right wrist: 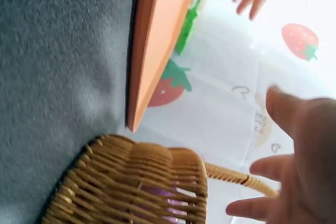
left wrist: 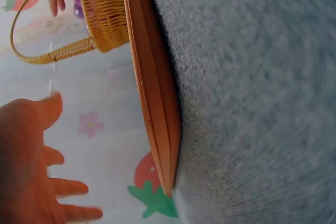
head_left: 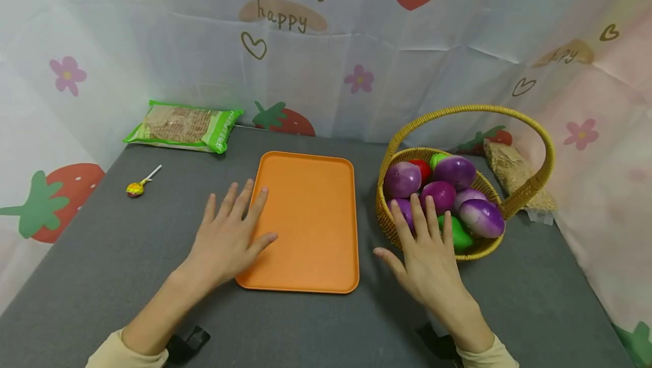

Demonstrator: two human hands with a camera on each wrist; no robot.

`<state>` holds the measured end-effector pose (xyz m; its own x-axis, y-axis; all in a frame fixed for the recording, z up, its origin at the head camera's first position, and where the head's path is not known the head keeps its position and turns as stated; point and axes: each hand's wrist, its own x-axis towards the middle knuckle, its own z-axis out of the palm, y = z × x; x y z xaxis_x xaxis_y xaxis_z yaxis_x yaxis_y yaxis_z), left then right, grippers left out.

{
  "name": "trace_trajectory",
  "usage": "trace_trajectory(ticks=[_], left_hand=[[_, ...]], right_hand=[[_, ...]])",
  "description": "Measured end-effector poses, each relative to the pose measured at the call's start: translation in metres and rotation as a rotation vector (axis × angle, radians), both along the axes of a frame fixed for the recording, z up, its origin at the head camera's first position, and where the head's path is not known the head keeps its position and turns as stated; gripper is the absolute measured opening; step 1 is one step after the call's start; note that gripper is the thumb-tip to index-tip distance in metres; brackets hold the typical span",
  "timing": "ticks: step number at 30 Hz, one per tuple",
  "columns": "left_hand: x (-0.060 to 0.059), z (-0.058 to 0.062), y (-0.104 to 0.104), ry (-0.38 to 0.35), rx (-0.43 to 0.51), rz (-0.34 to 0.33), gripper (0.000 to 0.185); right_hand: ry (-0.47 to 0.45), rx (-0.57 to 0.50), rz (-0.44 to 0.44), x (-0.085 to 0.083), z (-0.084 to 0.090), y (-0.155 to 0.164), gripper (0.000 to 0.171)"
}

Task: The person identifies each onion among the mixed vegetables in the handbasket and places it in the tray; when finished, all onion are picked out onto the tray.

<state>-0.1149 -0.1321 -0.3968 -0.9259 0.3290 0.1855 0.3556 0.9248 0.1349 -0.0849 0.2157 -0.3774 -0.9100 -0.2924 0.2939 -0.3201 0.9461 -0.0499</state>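
An orange tray (head_left: 311, 215) lies flat on the grey table, seen edge-on in the wrist views (left wrist: 155, 93) (right wrist: 157, 35). My left hand (head_left: 231, 238) hovers with fingers spread over the tray's left edge and holds nothing (left wrist: 31, 166). A wicker basket (head_left: 433, 238) with a tall handle stands right of the tray and holds purple, green and red toy vegetables (head_left: 455, 172). Over the basket's near rim my right hand (head_left: 428, 255) is spread flat and empty, its fingertips above the vegetables (right wrist: 299, 171). The basket's woven wall (right wrist: 136, 187) (left wrist: 107, 9) fills part of each wrist view.
A green packet of noodles (head_left: 183, 126) lies at the table's far left. A lollipop (head_left: 136, 188) rests near the left edge. A clear bag of grain (head_left: 514, 172) sits behind the basket. A strawberry-print cloth (head_left: 326, 45) walls in the table.
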Motion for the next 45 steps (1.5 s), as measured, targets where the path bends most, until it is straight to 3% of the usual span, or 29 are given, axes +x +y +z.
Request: trace_trajectory(ticks=[5, 10, 13, 19, 23, 32, 40, 45], left_hand=[[-0.005, 0.000, -0.003, -0.044, 0.283, -0.018, 0.060], [-0.014, -0.004, -0.012, -0.109, 0.504, 0.029, 0.041], [-0.020, -0.009, -0.018, -0.129, 0.548, 0.071, 0.036], [-0.029, -0.018, -0.026, -0.198, 0.539, 0.107, 0.034], [-0.031, -0.023, -0.030, -0.271, 0.536, 0.117, 0.036], [-0.032, -0.031, -0.035, -0.425, 0.571, 0.120, 0.039], [-0.032, -0.033, -0.034, -0.425, 0.590, 0.104, 0.041], [-0.034, -0.033, -0.033, -0.413, 0.607, 0.094, 0.041]], right_hand=[[0.216, -0.111, 0.051, -0.005, 0.008, 0.004, 0.072], [0.405, -0.259, 0.104, -0.010, 0.019, 0.013, 0.052], [0.462, -0.339, 0.075, -0.013, 0.025, 0.023, 0.041], [0.529, -0.443, -0.090, -0.018, 0.031, 0.056, 0.034], [0.507, -0.446, -0.195, -0.019, 0.033, 0.074, 0.035], [0.325, -0.369, -0.390, -0.022, 0.032, 0.091, 0.045], [0.121, -0.286, -0.503, -0.025, 0.029, 0.096, 0.051], [0.046, -0.276, -0.538, -0.027, 0.028, 0.100, 0.054]])
